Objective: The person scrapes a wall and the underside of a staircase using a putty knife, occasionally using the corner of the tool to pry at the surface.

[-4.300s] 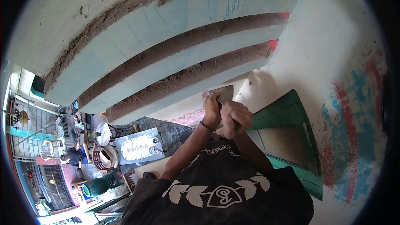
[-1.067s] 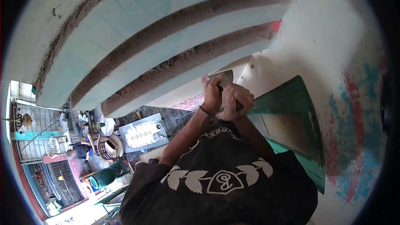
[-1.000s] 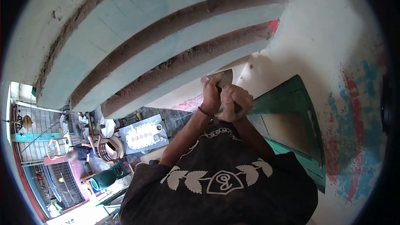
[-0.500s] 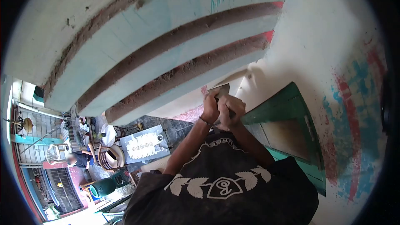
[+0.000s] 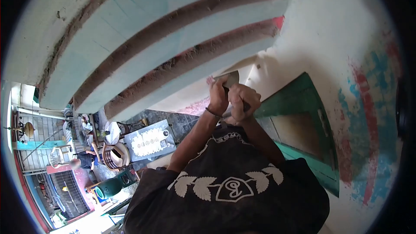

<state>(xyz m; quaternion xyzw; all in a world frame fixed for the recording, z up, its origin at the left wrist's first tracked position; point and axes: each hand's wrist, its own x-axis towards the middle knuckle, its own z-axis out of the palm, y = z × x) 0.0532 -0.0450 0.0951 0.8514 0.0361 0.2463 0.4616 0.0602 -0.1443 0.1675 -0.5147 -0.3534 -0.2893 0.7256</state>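
Just now the view tipped (the grip seems unchanged, so steady): left hand and right hand have fingers closed around the scraper, which shows below curved ledges.

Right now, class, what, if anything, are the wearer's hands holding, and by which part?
A flat-bladed scraper: the right hand grips its handle, while the left hand holds it near the base of the blade; exact contact is partly hidden.
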